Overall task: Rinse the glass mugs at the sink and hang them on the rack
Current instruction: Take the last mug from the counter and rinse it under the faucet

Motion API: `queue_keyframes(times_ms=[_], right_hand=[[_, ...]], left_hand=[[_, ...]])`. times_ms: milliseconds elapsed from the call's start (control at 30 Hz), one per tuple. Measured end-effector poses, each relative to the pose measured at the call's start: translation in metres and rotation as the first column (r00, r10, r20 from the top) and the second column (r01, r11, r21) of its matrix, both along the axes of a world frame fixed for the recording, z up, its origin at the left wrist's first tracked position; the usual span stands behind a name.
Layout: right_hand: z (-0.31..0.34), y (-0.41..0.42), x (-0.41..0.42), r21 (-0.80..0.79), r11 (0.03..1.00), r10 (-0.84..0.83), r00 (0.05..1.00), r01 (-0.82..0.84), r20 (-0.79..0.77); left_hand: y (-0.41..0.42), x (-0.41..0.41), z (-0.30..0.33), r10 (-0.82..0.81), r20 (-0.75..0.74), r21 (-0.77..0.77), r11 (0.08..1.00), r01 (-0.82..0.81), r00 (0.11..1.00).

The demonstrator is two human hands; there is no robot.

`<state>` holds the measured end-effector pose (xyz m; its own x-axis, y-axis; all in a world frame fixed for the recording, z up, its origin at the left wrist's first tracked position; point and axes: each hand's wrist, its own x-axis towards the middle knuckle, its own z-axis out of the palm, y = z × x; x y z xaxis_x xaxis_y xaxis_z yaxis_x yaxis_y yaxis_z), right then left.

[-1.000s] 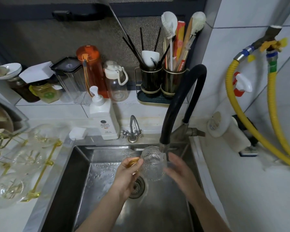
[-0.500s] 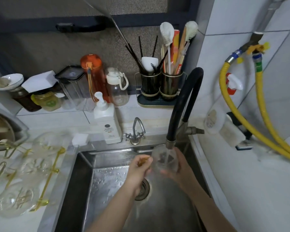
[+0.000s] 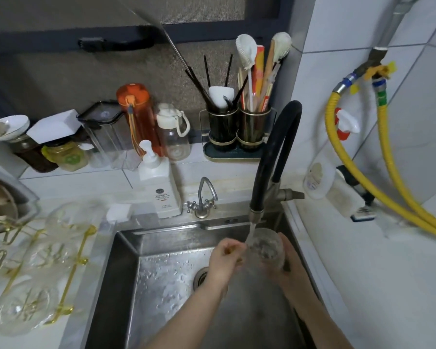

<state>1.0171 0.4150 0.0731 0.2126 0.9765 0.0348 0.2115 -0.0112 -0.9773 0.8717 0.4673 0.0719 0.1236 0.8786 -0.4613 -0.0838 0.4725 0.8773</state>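
I hold a clear glass mug (image 3: 266,249) over the steel sink (image 3: 161,278), right under the black faucet (image 3: 275,157). Water runs from the spout into the mug's mouth. My left hand (image 3: 223,260) grips the mug's gold handle on its left side. My right hand (image 3: 286,265) cups the mug from the right and underneath. The gold rack (image 3: 68,270) stands on the counter to the left of the sink, with several clear glass mugs (image 3: 25,308) hanging on it.
A white soap pump bottle (image 3: 159,185) and a small chrome tap (image 3: 203,197) stand behind the sink. Bottles, jars and a utensil holder (image 3: 237,129) line the back ledge. Yellow hoses (image 3: 363,172) run down the right wall above a white bottle (image 3: 317,177).
The mug has tipped so its mouth faces up toward the spout, and water now runs into it. My right hand has closed in under the mug.
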Motion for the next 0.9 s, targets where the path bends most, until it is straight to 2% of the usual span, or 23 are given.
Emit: queue_keyframes(times_ms=[133, 367, 567, 700, 800, 900], right_hand=[[0.000, 0.005, -0.012, -0.004, 0.999, 0.047, 0.998, -0.047, 0.038], [-0.008, -0.004, 0.018, 0.015, 0.998, -0.066, 0.997, 0.065, 0.033], [0.000, 0.016, -0.004, 0.048, 0.997, 0.064, 0.998, -0.064, 0.007], [-0.007, 0.018, 0.005, 0.020, 0.998, 0.057, 0.998, -0.058, 0.004], [-0.009, 0.020, -0.013, 0.006, 0.994, 0.104, 0.993, -0.105, 0.055], [-0.001, 0.030, -0.023, -0.032, 0.983, 0.178, 0.984, -0.178, -0.006]], left_hand=[[0.002, -0.006, -0.005, 0.049, 0.005, -0.026, 0.998, -0.048, 0.999], [0.008, 0.025, -0.004, -0.010, -0.002, -0.022, 1.000, 0.009, 1.000], [0.020, 0.004, -0.001, 0.108, -0.019, 0.010, 0.994, -0.108, 0.994], [0.016, 0.005, 0.004, 0.059, -0.023, 0.040, 0.998, -0.058, 0.998], [0.010, -0.016, 0.003, 0.099, 0.011, 0.020, 0.995, -0.099, 0.995], [0.018, -0.029, 0.001, 0.164, 0.025, 0.020, 0.986, -0.165, 0.986]])
